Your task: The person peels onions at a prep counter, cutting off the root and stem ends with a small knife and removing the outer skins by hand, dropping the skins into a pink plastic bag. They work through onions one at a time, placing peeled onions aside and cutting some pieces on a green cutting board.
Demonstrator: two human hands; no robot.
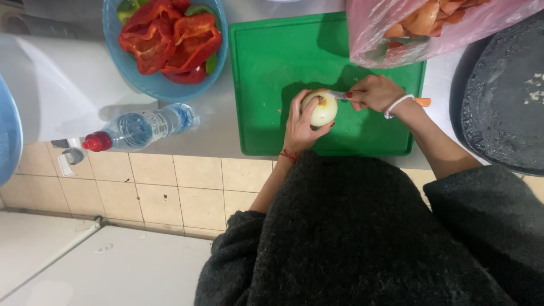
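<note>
Fingers of left hand around peeled onion; right hand seemingly pinching knife.

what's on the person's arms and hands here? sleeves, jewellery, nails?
Both arms wear dark charcoal fuzzy knit sleeves, pushed up to the elbows, so the forearms are bare. The left hand has a thin red string bracelet at the wrist. The right hand has a white bracelet and red-painted nails.

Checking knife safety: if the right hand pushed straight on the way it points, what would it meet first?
Probably the peeled onion, held by the left hand; the right hand points its knife at it.
</note>
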